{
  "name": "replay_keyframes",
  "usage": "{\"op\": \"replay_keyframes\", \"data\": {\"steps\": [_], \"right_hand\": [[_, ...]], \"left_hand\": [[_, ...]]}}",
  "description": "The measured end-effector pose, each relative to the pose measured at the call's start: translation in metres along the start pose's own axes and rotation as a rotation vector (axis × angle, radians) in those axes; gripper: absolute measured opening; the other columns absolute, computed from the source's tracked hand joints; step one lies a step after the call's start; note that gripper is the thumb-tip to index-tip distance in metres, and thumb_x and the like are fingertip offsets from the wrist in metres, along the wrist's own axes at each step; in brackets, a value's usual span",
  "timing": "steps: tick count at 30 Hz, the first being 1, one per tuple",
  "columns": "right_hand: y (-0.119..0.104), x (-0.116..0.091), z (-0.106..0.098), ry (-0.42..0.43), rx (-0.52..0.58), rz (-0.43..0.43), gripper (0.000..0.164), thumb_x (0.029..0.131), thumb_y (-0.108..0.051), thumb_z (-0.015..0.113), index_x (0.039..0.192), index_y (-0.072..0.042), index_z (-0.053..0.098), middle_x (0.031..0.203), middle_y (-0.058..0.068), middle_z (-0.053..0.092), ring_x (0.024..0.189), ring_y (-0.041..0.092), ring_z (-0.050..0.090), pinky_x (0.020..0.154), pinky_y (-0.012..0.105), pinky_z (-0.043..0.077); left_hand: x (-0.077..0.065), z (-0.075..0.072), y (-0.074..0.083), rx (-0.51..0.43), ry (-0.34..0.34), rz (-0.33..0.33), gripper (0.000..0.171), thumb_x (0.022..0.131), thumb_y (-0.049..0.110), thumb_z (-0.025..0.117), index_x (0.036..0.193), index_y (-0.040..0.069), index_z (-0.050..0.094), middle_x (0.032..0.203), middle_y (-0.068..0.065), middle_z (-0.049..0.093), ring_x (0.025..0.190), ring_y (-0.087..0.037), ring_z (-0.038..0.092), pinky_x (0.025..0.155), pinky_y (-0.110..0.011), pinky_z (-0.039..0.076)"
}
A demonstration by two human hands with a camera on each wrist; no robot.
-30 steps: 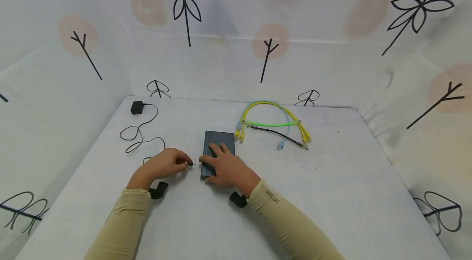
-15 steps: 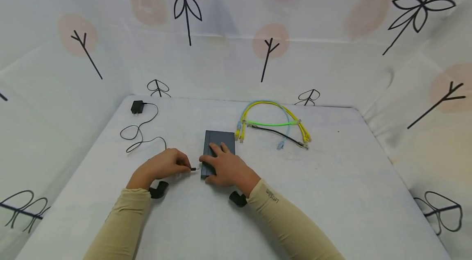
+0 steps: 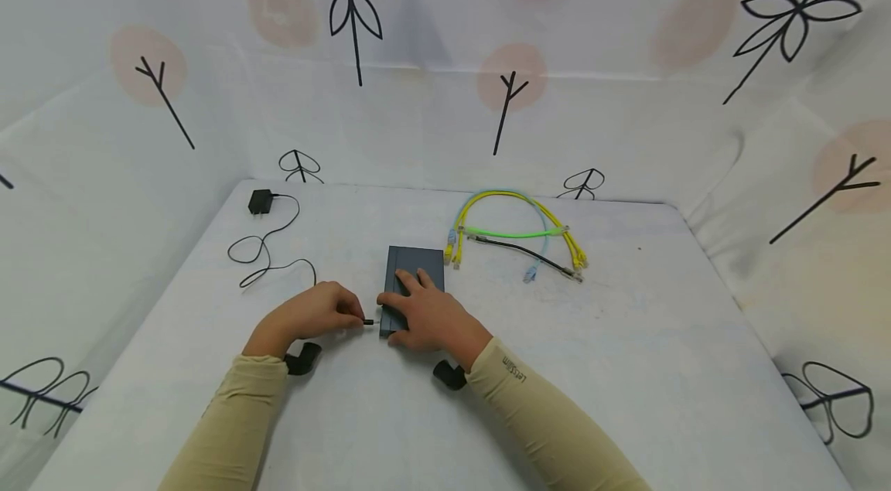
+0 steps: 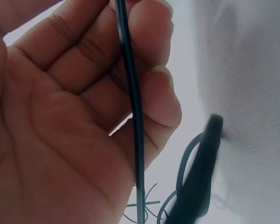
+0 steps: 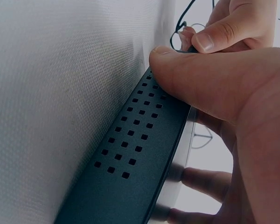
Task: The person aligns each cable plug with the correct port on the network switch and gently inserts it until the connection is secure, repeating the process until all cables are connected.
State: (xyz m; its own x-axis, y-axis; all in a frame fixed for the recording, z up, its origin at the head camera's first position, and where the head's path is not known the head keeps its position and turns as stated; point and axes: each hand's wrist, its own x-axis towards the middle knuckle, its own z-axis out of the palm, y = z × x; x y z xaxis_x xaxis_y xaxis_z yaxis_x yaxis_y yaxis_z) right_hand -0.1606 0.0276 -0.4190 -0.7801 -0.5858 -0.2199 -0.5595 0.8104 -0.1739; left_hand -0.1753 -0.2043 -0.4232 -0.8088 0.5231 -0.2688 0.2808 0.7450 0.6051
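Towards the left edge of the worktop (image 3: 612,375), the left hand (image 3: 322,309) pinches a slim black plug (image 3: 369,322); the right hand (image 3: 429,319), fingers spread, presses a flat, square-holed grey box (image 3: 420,257).

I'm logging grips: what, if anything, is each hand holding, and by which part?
The left hand pinches the power adapter cord by its black plug. The right hand merely presses the grey box, thumb on its vented side.

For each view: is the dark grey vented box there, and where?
Head: dark grey vented box at centre, under the right hand.
Left wrist: not in it.
Right wrist: lower centre, slanting up rightward, vent holes showing.
Shared landmark: left hand, all three views (top right in right wrist).
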Motion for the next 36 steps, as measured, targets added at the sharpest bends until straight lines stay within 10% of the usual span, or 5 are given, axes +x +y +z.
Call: {"op": "replay_keyframes", "data": {"steps": [36], "right_hand": [[-0.0035,0.0016,0.0006,-0.015,-0.016,0.018,0.065,0.088,-0.055,0.063,0.146,-0.043,0.038,0.163,0.005,0.017,0.148,0.041,0.019,0.091,0.052,0.052]], "left_hand": [[0.0041,0.0069,0.0001,0.024,0.028,0.056,0.005,0.089,0.022,0.069,0.087,0.02,0.073,0.085,0.009,0.068,0.073,-0.01,0.055,0.063,-0.028,0.047]]}}
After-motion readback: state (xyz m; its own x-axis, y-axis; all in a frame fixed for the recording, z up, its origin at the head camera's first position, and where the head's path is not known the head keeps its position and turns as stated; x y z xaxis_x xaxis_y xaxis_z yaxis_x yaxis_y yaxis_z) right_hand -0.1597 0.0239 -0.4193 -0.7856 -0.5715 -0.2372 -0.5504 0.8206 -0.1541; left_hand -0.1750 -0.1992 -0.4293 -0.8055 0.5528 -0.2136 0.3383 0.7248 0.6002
